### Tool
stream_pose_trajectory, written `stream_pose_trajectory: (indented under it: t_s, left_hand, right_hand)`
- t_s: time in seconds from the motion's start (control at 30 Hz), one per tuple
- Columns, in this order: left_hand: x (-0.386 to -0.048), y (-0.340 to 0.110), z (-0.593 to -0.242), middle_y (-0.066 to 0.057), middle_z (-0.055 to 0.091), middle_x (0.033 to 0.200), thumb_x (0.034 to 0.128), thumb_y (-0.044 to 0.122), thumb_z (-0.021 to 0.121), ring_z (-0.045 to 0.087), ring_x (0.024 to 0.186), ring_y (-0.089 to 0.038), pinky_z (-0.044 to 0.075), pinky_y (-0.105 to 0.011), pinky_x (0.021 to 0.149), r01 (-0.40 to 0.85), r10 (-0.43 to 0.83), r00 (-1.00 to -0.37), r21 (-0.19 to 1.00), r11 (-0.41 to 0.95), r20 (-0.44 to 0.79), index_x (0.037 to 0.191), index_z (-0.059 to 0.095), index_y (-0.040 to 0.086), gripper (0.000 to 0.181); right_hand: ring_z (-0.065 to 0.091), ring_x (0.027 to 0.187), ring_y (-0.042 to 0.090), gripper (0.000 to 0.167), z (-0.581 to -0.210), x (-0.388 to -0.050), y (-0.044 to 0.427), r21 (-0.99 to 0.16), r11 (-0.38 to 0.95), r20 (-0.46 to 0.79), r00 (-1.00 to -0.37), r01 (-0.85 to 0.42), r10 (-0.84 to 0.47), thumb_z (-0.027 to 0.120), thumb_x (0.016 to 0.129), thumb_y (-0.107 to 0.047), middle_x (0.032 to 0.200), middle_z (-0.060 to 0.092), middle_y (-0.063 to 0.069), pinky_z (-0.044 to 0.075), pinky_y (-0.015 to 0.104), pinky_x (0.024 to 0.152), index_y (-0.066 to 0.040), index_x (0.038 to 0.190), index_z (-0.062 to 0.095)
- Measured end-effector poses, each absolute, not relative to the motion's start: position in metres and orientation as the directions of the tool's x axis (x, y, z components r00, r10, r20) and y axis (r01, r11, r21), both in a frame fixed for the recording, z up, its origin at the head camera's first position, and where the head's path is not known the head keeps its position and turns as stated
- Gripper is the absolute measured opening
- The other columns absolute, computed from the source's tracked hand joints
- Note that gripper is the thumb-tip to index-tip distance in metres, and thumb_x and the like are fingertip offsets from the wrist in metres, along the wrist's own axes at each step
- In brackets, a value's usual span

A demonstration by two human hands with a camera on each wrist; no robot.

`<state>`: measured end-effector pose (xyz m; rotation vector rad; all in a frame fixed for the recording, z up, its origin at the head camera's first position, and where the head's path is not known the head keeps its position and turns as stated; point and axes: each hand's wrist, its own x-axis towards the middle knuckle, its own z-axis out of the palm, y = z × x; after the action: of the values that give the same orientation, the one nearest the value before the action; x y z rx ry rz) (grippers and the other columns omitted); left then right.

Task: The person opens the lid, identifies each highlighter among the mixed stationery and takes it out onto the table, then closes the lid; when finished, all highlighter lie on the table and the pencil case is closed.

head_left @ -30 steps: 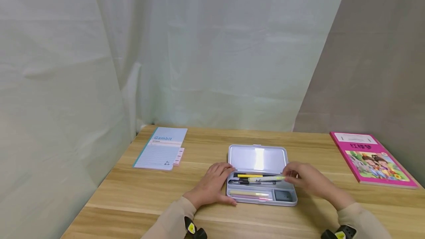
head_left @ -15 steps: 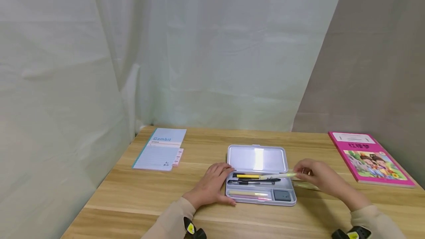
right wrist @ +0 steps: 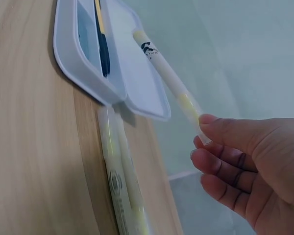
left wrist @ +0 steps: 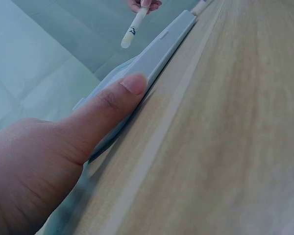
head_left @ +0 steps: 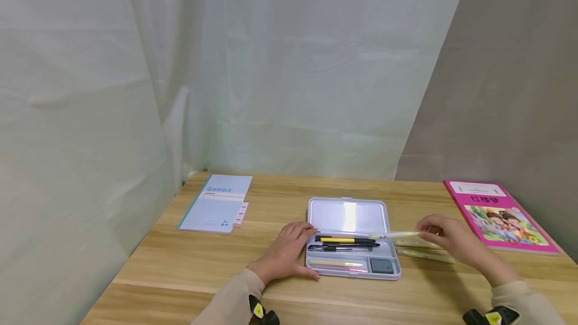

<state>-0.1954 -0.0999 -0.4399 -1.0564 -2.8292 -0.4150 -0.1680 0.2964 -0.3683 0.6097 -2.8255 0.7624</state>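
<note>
My right hand (head_left: 451, 239) pinches a white and yellow highlighter-like pen (right wrist: 166, 73) by one end between thumb and fingertips, its dark print showing in the right wrist view. The pen is held up, its far end near the right side of the opened white pencil case (head_left: 395, 270). Round the case's left end, my left hand (head_left: 284, 255) holds on, thumb (left wrist: 103, 107) along the front wall and fingers at the back. Inside lie a black and yellow pen (head_left: 343, 239), other black pens, pale sticks (head_left: 336, 263) and a dark grey block (head_left: 381, 266).
Two similar pale yellow pens (right wrist: 115, 181) lie on the wooden table (head_left: 352, 305) just right of the case. A light blue notebook (head_left: 217, 204) with a pink tabbed item (head_left: 241, 213) beside it is at left. A pink book (head_left: 501, 217) lies at far right.
My right hand has drawn the yellow-ended pen rightward out of the case. The pens on the table now show beside the case. My left hand has stayed at the case's left end.
</note>
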Motion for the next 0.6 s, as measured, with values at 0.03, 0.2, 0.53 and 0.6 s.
stream_pose_trajectory:
  t_s: [0.03,0.2,0.53,0.6]
  left_hand:
    - [-0.196,-0.1,-0.44,0.0,0.041,0.146,0.0639,0.077,0.067,0.036,0.138,-0.021,0.025,-0.04,0.122,0.656,0.63,-0.755,0.218,0.723,0.181,0.144,0.041,0.016,0.104]
    - [-0.196,-0.1,-0.44,-0.001,0.041,0.146,0.0637,0.077,0.067,0.036,0.138,-0.021,0.025,-0.041,0.122,0.657,0.631,-0.754,0.221,0.721,0.183,0.144,0.041,0.016,0.104]
    - [-0.197,-0.1,-0.441,-0.001,0.041,0.146,0.0636,0.08,0.064,0.036,0.138,-0.021,0.025,-0.041,0.122,0.658,0.633,-0.753,0.219,0.72,0.183,0.144,0.041,0.016,0.105]
    - [-0.197,-0.1,-0.441,-0.001,0.041,0.147,0.0634,0.081,0.063,0.036,0.138,-0.021,0.025,-0.041,0.122,0.656,0.631,-0.754,0.222,0.721,0.18,0.144,0.041,0.016,0.106]
  right_hand:
    - [0.048,0.07,-0.008,0.004,-0.369,-0.168,0.299,-0.452,0.786,0.252,-0.906,-0.421,-0.34,0.069,0.087,-0.013,0.082,0.063,-0.009,0.048,0.018,0.057,-0.012,0.09,0.068]
    - [0.048,0.07,-0.008,0.004,-0.374,-0.17,0.31,-0.476,0.779,0.261,-0.912,-0.407,-0.317,0.067,0.089,-0.012,0.085,0.065,-0.006,0.048,0.018,0.057,-0.012,0.092,0.068]
    - [0.053,0.068,-0.004,0.006,-0.384,-0.175,0.331,-0.531,0.752,0.299,-0.916,-0.392,-0.266,0.065,0.09,-0.01,0.086,0.067,-0.007,0.047,0.018,0.055,-0.009,0.095,0.069]
    - [0.054,0.069,-0.004,0.007,-0.386,-0.175,0.333,-0.534,0.759,0.281,-0.925,-0.372,-0.255,0.064,0.091,-0.011,0.086,0.068,-0.004,0.048,0.018,0.055,-0.008,0.096,0.069]
